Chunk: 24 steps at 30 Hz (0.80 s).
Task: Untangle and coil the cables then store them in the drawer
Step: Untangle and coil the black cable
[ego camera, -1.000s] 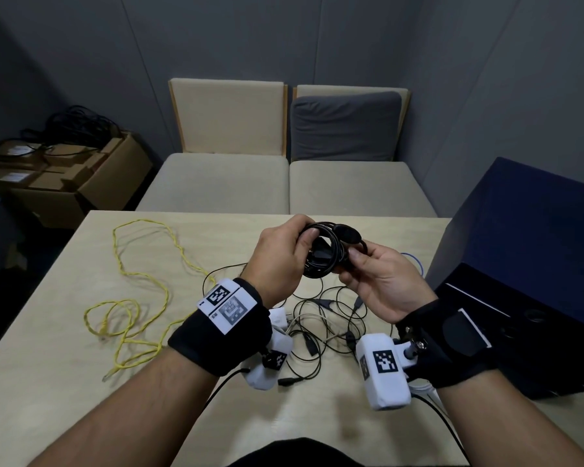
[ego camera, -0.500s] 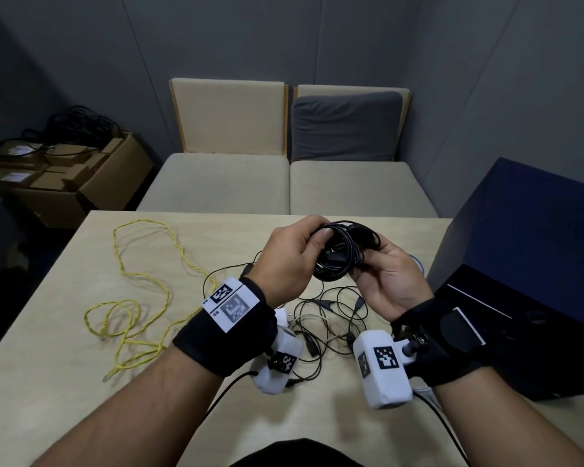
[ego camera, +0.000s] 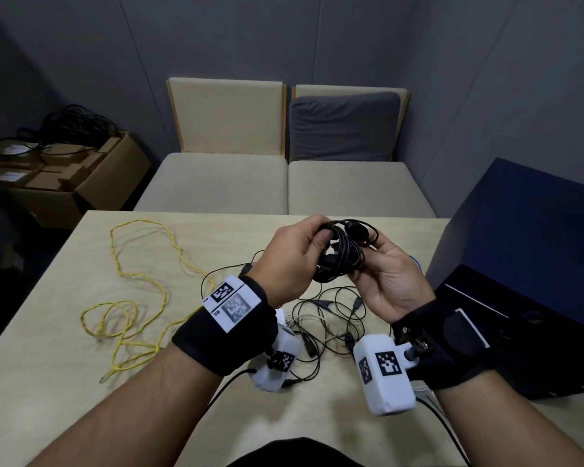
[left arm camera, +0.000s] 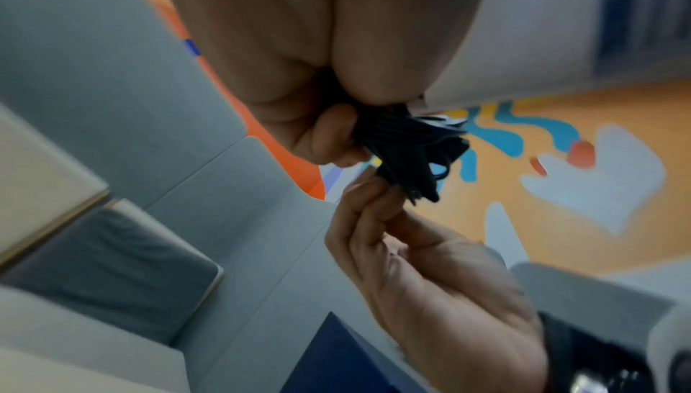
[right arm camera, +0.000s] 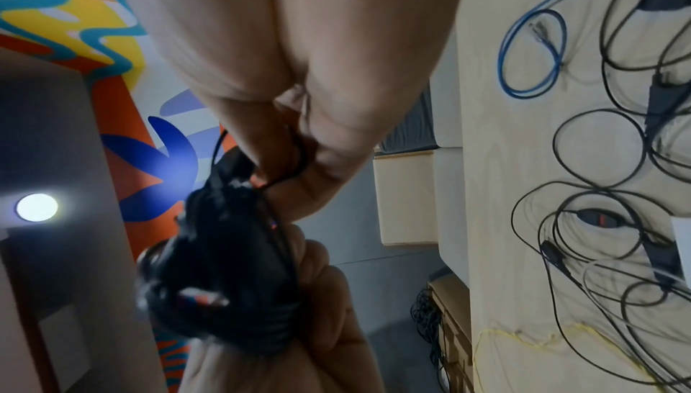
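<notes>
Both forearms are bare. Behind the left grip (ego camera: 284, 261) sits a broad black wristband (ego camera: 213, 345) bearing a white label (ego camera: 232, 303) printed with square black codes. The right grip (ego camera: 388, 281) has a matching band (ego camera: 459, 352) with a metal screw (ego camera: 422, 347). White camera housings (ego camera: 386, 379) with code markers trail thin black leads (ego camera: 228, 382).

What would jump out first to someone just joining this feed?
The black cable bundle is held above the middle of the table, gripped by the left hand and right hand. A loose yellow cable sprawls on the table's left side, and a tangle of thin black cables lies under the hands.
</notes>
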Available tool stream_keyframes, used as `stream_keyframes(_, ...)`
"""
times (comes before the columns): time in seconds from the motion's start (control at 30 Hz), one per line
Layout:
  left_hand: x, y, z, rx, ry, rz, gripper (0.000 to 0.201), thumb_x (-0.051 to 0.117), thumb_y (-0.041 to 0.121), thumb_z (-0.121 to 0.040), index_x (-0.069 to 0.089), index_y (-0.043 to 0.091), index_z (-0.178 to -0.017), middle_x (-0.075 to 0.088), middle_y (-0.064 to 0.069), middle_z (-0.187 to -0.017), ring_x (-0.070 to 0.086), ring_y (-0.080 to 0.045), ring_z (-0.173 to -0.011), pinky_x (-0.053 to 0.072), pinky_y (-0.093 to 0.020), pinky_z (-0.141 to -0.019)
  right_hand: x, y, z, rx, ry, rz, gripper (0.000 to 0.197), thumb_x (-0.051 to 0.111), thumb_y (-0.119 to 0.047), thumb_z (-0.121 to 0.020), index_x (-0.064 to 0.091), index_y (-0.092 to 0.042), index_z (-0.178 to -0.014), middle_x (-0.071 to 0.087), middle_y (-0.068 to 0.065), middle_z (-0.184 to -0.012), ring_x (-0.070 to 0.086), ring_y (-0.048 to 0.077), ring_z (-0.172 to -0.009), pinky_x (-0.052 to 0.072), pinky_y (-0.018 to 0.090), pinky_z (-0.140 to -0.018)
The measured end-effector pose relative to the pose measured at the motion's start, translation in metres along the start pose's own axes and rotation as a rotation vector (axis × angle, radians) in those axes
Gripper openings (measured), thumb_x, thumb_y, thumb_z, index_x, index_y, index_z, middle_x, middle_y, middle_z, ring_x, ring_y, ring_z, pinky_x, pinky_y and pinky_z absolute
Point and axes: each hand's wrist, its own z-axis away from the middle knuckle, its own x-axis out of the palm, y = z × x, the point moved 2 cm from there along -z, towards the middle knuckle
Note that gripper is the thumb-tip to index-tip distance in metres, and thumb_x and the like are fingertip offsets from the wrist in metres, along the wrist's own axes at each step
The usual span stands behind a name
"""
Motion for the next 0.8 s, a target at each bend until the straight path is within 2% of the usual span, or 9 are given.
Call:
stream_keyframes(0.07, 0.001, 0.0, -0.0007, 0.012, 0.014, -0.078, 0.017, 0.044, 0.013, -0.098, 0.061, 0.009, -0.102, 0.067, -0.01, -0.083, 0.061, -0.025, -0.078, 0.048, -0.034, -0.073, 0.0006, 0.0001, -0.0006, -0.032, 0.047, 0.043, 0.018, 0.053, 0.01, -0.075, 0.052, -0.007, -0.083, 0.069, 0.007, -0.079, 0.066, 0.018, -0.071, 0.056, 0.029, -0.071)
stream_keyframes(0.17, 0.0027, -0.0019, -0.0001, 0.001, 0.035, -0.14, 0.018, 0.043, 0.011, -0.098, 0.06, 0.007, -0.105, 0.067, -0.008, -0.087, 0.06, -0.025, -0.081, 0.046, -0.031, -0.074, 0.0007, 0.0002, -0.0009, -0.082, 0.128, 0.157, 0.029, 0.049, 0.018, -0.081, 0.047, -0.01, -0.078, 0.068, 0.004, -0.074, 0.065, 0.016, -0.066, 0.055, 0.027, -0.066)
stream_keyframes(0.27, 0.0015, -0.0014, 0.0002, 0.007, 0.045, -0.173, 0.02, 0.042, 0.01, -0.098, 0.06, 0.006, -0.107, 0.066, -0.01, -0.087, 0.058, -0.026, -0.08, 0.043, -0.03, -0.072, -0.0011, 0.0008, -0.0002, -0.074, 0.125, 0.161, 0.031, 0.046, 0.018, -0.084, 0.045, -0.012, -0.077, 0.065, 0.004, -0.073, 0.063, 0.015, -0.064, 0.054, 0.024, -0.062)
stream_keyframes(0.33, -0.0017, -0.0012, -0.0016, 0.012, 0.053, -0.197, 0.021, 0.042, 0.009, -0.098, 0.06, 0.007, -0.108, 0.064, -0.008, -0.085, 0.055, -0.024, -0.076, 0.041, -0.026, -0.068, -0.0028, 0.0008, 0.0011, -0.038, 0.082, 0.098, 0.027, 0.045, 0.014, -0.085, 0.045, -0.012, -0.08, 0.066, 0.005, -0.077, 0.064, 0.016, -0.068, 0.055, 0.024, -0.065)
stream_keyframes(0.47, -0.005, -0.0052, -0.0038, -0.027, 0.061, -0.249, 0.02, 0.04, 0.012, -0.098, 0.058, 0.01, -0.107, 0.058, -0.001, -0.078, 0.049, -0.015, -0.057, 0.039, -0.027, -0.056, -0.0033, -0.0018, 0.006, 0.03, 0.009, 0.082, 0.015, 0.049, 0.002, -0.078, 0.047, -0.011, -0.086, 0.065, 0.014, -0.086, 0.063, 0.023, -0.076, 0.055, 0.039, -0.079)
stream_keyframes(0.53, -0.0028, -0.0062, -0.0036, -0.027, 0.034, -0.252, 0.02, 0.04, 0.011, -0.098, 0.058, 0.009, -0.107, 0.062, -0.004, -0.082, 0.052, -0.02, -0.067, 0.041, -0.028, -0.063, -0.0017, -0.0013, 0.0064, 0.021, -0.002, 0.134, 0.016, 0.046, 0.006, -0.084, 0.046, -0.009, -0.086, 0.061, 0.016, -0.09, 0.06, 0.025, -0.081, 0.056, 0.039, -0.08)
stream_keyframes(0.6, -0.0011, -0.0041, -0.0031, -0.019, 0.01, -0.205, 0.02, 0.041, 0.009, -0.097, 0.059, 0.009, -0.105, 0.065, -0.007, -0.085, 0.057, -0.022, -0.076, 0.043, -0.026, -0.067, 0.0015, 0.0001, 0.006, 0.006, -0.015, 0.156, 0.016, 0.051, 0.006, -0.081, 0.046, -0.007, -0.089, 0.06, 0.015, -0.092, 0.06, 0.026, -0.085, 0.056, 0.038, -0.081)
stream_keyframes(0.7, -0.0013, -0.0021, -0.0041, -0.029, 0.012, -0.174, 0.021, 0.041, 0.009, -0.097, 0.061, 0.009, -0.105, 0.067, -0.006, -0.088, 0.059, -0.021, -0.08, 0.046, -0.026, -0.071, 0.0016, 0.0012, 0.0052, 0.031, -0.035, 0.121, 0.02, 0.055, 0.001, -0.074, 0.047, -0.005, -0.091, 0.063, 0.016, -0.092, 0.063, 0.027, -0.085, 0.056, 0.041, -0.083)
stream_keyframes(0.8, -0.0019, -0.0028, -0.0041, -0.03, 0.024, -0.171, 0.021, 0.041, 0.01, -0.097, 0.061, 0.01, -0.106, 0.068, -0.007, -0.089, 0.061, -0.022, -0.082, 0.047, -0.031, -0.074, -0.0013, 0.0009, 0.0061, 0.117, -0.031, 0.217, 0.023, 0.056, -0.003, -0.079, 0.054, -0.006, -0.101, 0.062, 0.016, -0.093, 0.061, 0.027, -0.08, 0.056, 0.037, -0.076)
